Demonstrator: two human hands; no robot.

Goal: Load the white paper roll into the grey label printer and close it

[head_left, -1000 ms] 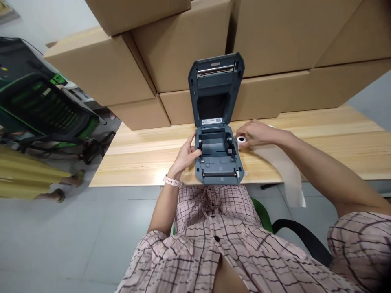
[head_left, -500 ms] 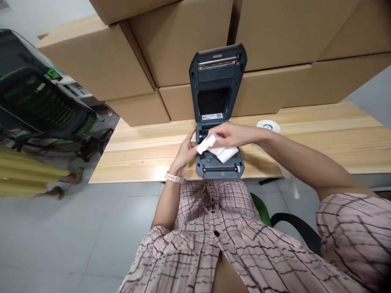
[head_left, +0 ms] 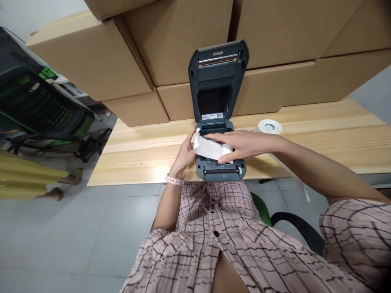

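While the left hand grips a printer, the right — palm down (fingers straight) — holds paper.

A dark blue-grey label printer stands at the near edge of the wooden table, its lid raised on the far side. Over its base, a small white paper roll trails a loose strip leftward.

Can't read any text tbh, not even the tiny white label at 6 o'clock on the open printer lid.
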